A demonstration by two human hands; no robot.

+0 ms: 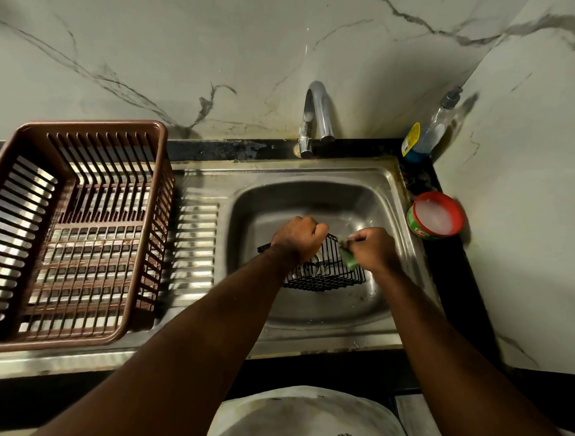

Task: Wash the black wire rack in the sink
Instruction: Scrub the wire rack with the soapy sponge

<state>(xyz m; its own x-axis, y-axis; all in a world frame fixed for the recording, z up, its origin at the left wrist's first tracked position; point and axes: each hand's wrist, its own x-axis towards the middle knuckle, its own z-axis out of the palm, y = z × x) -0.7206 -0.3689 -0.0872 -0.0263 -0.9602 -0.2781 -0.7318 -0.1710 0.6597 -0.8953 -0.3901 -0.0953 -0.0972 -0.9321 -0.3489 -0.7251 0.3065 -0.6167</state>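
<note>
The left hand (299, 238) is curled into a fist around the top edge of the black wire rack (324, 272), gripping it from above and holding it tilted inside the sink (390, 180). The right hand (371, 248) is closed around a green scrub pad (349, 259), pressing it against the right end of the rack, just beside the left hand. The rack sits in the middle of the steel basin, its lower edge close to the basin floor; whether it touches the floor is hard to tell.

Behind the basin, a chrome tap (318, 114) curves over its rim. To the right, on the dark counter, stands a round tub of white soap (436, 215) with a red and green wall, and farther back in the corner a clear pump bottle (434, 129). On the ridged draining board to the left rests a brown plastic basket (78, 128).
</note>
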